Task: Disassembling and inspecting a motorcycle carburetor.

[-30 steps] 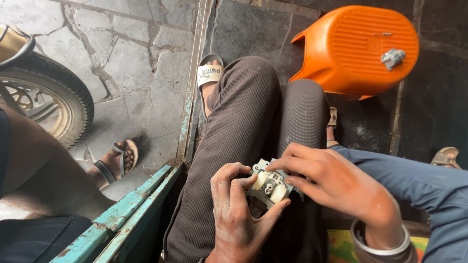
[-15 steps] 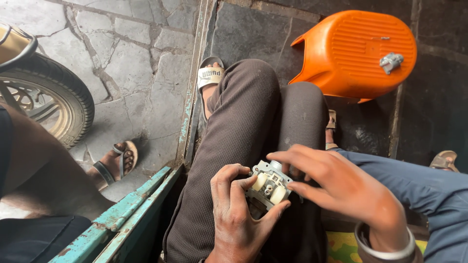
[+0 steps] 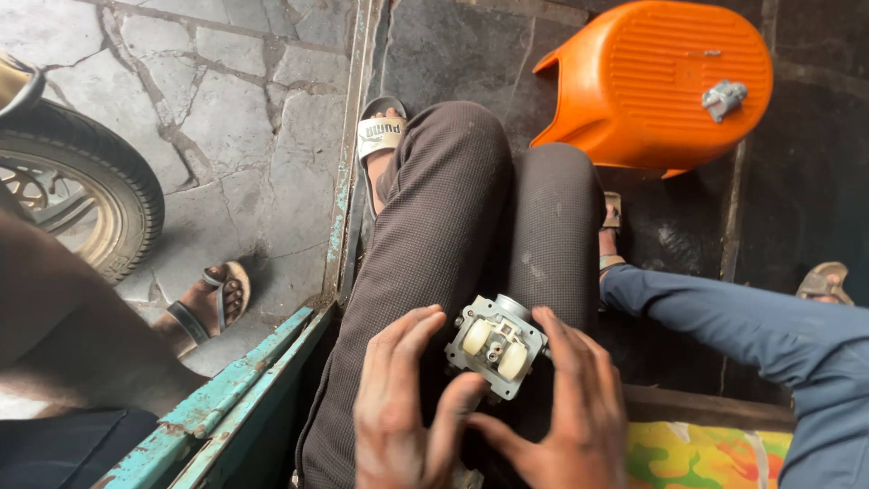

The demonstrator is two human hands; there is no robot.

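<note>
Head view: both hands cradle a small grey metal carburettor part (image 3: 496, 346) over the person's lap. The left hand (image 3: 403, 412) grips it from the near left, thumb pressed against its lower edge; the right hand (image 3: 566, 407) closes on its right side, fingers spread. Two cream floats sit on its upturned face.

The wrists are cut off at the bottom edge, and the part's underside is hidden behind the thumbs. Fine detail between the floats is hard to read.

Beyond the grip, the knees in brown trousers (image 3: 471, 226) point toward a dark stone floor (image 3: 453, 54). Farther right, an orange stool (image 3: 665, 81) lies tipped, a small metal piece (image 3: 724, 98) resting on it. Left of the grip runs a chipped teal ledge (image 3: 240, 385), then cracked paving (image 3: 208, 100), a wheel (image 3: 77, 204) cut by the frame, and another person's sandalled foot (image 3: 213, 299). A blue-sleeved limb (image 3: 751, 317) enters from the right.
</note>
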